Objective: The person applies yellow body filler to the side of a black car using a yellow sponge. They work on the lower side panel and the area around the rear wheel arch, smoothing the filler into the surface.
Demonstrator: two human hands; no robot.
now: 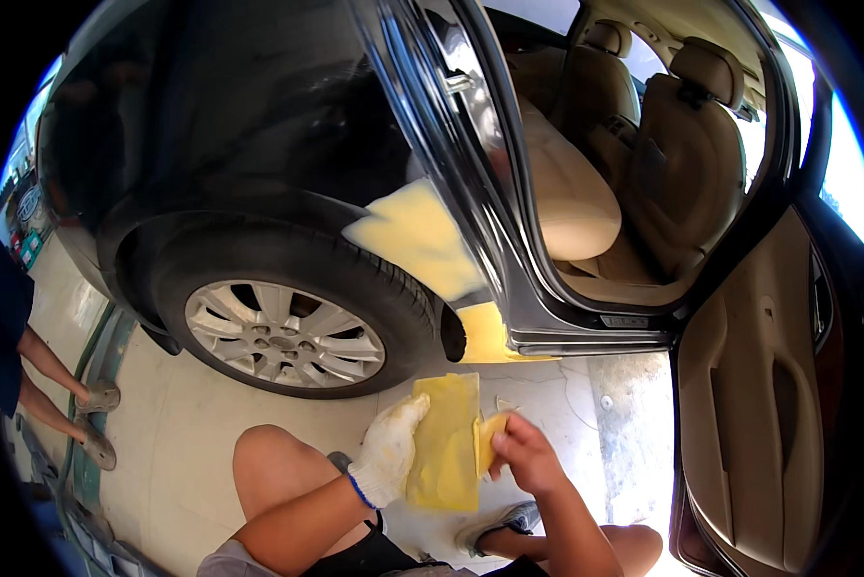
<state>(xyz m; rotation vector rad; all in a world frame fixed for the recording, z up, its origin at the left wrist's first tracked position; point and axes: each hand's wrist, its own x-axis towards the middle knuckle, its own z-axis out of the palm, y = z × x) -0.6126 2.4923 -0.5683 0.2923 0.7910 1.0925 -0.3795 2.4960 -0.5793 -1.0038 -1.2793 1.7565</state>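
Note:
My left hand (pixel 386 452), in a white knit glove, grips a flat rectangular board (pixel 443 471) smeared with yellow paste. My bare right hand (pixel 523 450) is closed on a small yellow-coated spreader (pixel 489 435), held at the board's right edge. Beyond them stands a black car, with a pale yellow patch (pixel 413 236) on the body behind the rear door opening and a brighter yellow area (pixel 482 332) low on the sill, just right of the rear wheel (pixel 288 337).
An open rear door (pixel 749 404) stands close on my right, with tan seats (pixel 682 163) inside. At the left, another person (pixel 9 317) stands in sandals near a hose (pixel 100 346). Pale concrete floor (pixel 162 442) lies beneath.

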